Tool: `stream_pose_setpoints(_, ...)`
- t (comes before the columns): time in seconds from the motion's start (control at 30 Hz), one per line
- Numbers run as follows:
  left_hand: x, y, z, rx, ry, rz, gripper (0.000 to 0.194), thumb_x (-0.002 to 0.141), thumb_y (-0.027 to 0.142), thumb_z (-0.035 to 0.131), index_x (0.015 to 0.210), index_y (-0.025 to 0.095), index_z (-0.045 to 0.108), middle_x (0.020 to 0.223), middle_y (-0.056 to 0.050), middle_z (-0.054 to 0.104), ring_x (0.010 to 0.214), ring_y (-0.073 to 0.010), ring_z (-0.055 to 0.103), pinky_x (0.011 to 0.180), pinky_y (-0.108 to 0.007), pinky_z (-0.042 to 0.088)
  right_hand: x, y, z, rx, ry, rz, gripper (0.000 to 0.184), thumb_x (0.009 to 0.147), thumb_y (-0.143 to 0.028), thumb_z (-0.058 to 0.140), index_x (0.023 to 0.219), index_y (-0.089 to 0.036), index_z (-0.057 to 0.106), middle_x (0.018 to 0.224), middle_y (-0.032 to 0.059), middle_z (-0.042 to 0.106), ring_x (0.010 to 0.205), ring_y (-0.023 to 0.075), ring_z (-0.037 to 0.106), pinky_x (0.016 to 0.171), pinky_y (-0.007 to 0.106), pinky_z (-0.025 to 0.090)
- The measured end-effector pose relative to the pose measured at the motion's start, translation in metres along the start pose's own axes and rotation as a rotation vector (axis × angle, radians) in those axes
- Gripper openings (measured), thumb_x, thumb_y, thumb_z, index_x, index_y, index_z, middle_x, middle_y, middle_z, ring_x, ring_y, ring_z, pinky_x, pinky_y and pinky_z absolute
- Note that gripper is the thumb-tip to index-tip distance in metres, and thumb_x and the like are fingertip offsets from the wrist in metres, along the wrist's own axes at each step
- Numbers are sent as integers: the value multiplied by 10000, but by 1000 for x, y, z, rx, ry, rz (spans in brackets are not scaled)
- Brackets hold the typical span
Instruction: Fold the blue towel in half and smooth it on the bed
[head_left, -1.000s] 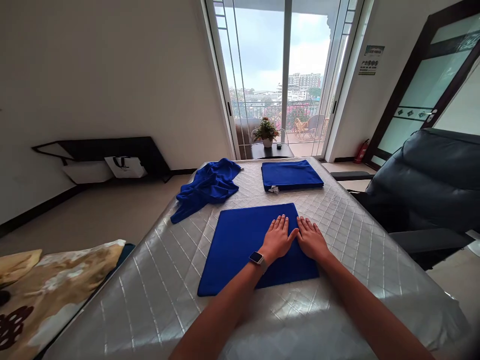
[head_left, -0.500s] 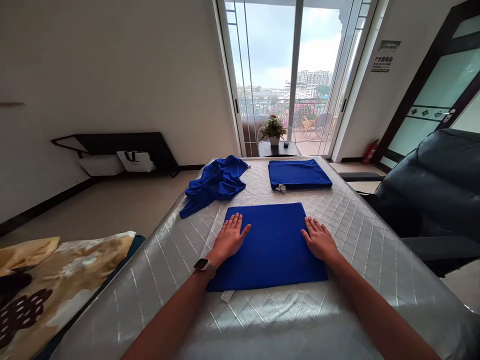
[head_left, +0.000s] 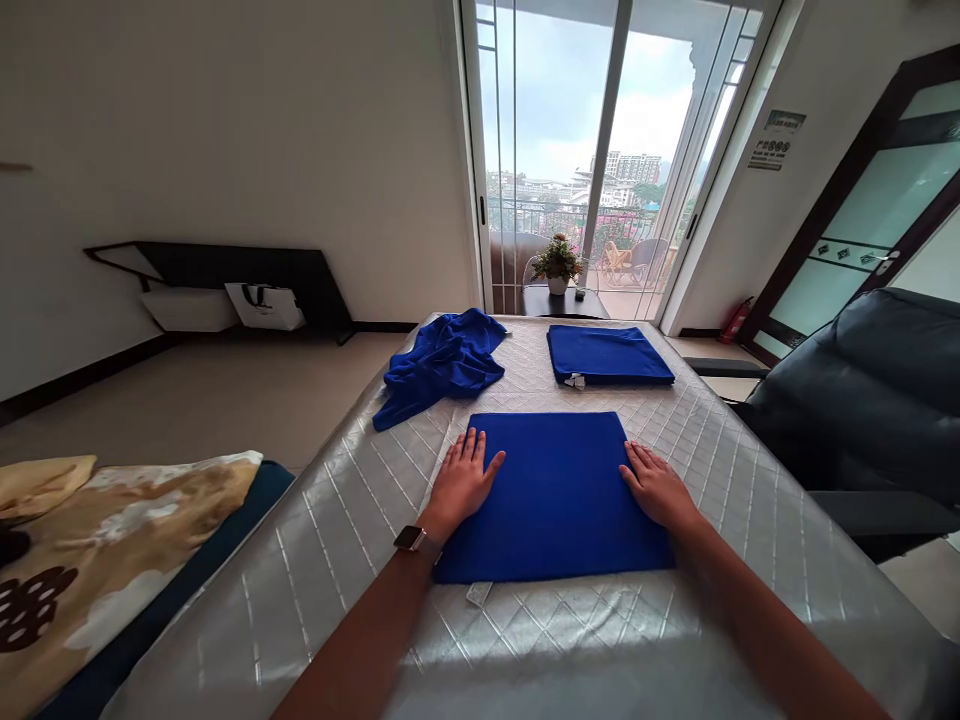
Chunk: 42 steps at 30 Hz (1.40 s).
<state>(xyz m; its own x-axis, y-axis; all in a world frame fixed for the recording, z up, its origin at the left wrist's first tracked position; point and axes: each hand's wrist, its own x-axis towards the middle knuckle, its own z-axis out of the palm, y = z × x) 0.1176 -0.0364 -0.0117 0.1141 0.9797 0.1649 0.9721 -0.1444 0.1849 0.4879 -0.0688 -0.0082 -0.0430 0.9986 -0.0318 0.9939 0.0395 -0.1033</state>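
A flat blue cloth (head_left: 559,500), folded into a rectangle, lies before me on a silver quilted mattress (head_left: 352,560). A white label pokes out below its near left edge. My left hand (head_left: 463,480) rests along the cloth's left edge with its fingers stretched out, a watch on that wrist. Along the right edge lies my right hand (head_left: 660,482), flat, thumb apart from the fingers. Beyond it, a stack of folded blue cloths (head_left: 611,355) sits at the far right. A crumpled blue cloth (head_left: 450,360) lies at the far left.
At the right stands a black leather armchair (head_left: 862,390). A patterned blanket (head_left: 150,540) lies low on the left. Past the mattress's far edge, a small dark table (head_left: 562,302) carries a potted plant (head_left: 557,265) before a sliding glass door. A white bag (head_left: 265,306) stands by the wall.
My left hand has moved from the middle of the cloth to its left edge. My right hand has stayed near the right edge. The near-left label has come into view.
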Motion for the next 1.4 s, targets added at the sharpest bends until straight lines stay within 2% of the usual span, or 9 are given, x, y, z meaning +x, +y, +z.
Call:
stream_pose_setpoints(0.17,0,-2,1,17,-16,25,892,1007,676,121,1572,12,310,1655,-239,260,1546,-326,245,1253,-492,220,13,-1,-12,-10,48,-19,637,1065,-498,226,1611,-182,319,1639,61,371,1512,211,320,1232,381,227)
stream_pose_setpoints(0.3,0,-3,1,0,-4,36,874,1014,664,151,1566,9,324,1645,-256,275,1544,-335,250,1247,-508,233,40,-13,-19,-43,52,-1,637,1074,-475,232,1629,-164,254,1673,104,278,1546,244,237,1243,428,186)
stream_pose_setpoints(0.4,1,-3,1,-19,-9,25,849,1017,661,167,1572,39,330,1651,-238,267,1545,-329,248,1241,-518,245,63,-17,-19,-17,45,22,641,1079,-470,202,1636,-152,216,1692,122,210,1561,238,179,1248,421,163)
stream_pose_setpoints(0.57,1,-5,3,-11,-10,-2,807,1016,662,194,1588,108,328,1661,-196,265,1548,-319,244,1239,-530,252,83,-8,-4,17,-11,52,647,1076,-474,172,1646,-166,162,1707,66,154,1571,189,113,1264,396,92)
stream_pose_setpoints(0.7,2,-8,7,-7,-11,18,836,1009,681,180,1587,95,326,1663,-193,261,1551,-311,237,1248,-514,243,85,-4,4,17,-10,64,656,1068,-473,159,1648,-168,142,1709,34,135,1573,175,99,1268,395,61)
stream_pose_setpoints(1.03,7,-18,16,41,3,27,813,1016,667,196,1592,105,314,1661,-174,281,1546,-295,257,1248,-507,254,84,-8,0,60,19,59,668,1055,-488,176,1647,-178,176,1704,34,171,1570,199,135,1265,410,91)
stream_pose_setpoints(1.2,15,-22,9,115,-95,-4,851,1002,692,194,1593,87,293,1664,-171,264,1546,-298,254,1250,-496,248,84,-9,0,78,43,55,668,1054,-486,183,1644,-174,191,1700,40,190,1567,202,149,1262,401,81)
stream_pose_setpoints(1.3,25,-13,-1,177,-151,-74,929,979,731,198,1582,30,285,1658,-209,250,1547,-319,246,1256,-502,221,84,-10,-1,90,43,58,667,1054,-486,182,1644,-175,194,1702,48,184,1567,202,151,1261,401,73)
stream_pose_setpoints(1.4,36,19,-8,203,-136,-29,957,975,738,159,1575,5,294,1657,-227,244,1554,-324,222,1263,-499,191,83,-12,-3,101,45,58,666,1055,-484,185,1642,-169,202,1702,56,181,1567,204,150,1261,404,72)
